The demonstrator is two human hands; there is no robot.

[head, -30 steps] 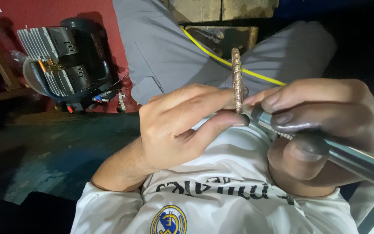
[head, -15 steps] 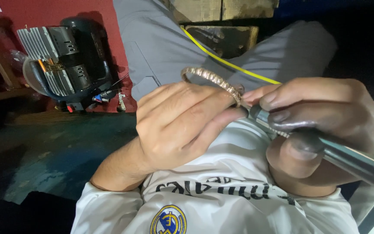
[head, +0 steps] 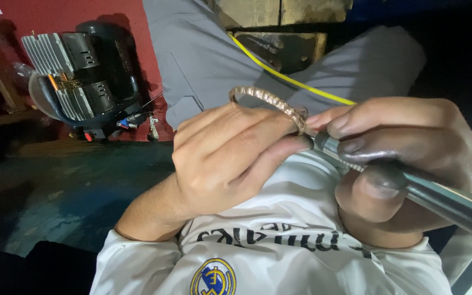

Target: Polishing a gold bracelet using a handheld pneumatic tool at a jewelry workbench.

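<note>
Left grip (head: 230,158) closed around studded gold bangle (head: 271,101), right grip (head: 400,158) around metal handpiece (head: 443,199).

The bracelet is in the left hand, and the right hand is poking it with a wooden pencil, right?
Not quite. The left hand does hold the bracelet, but the head view shows the right hand pressing a metal handheld tool against it, not a wooden pencil.

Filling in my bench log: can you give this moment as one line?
left hand: holds bracelet | right hand: grips metal handpiece | tool tip: at bracelet | background: motor unit, yellow hose
</note>
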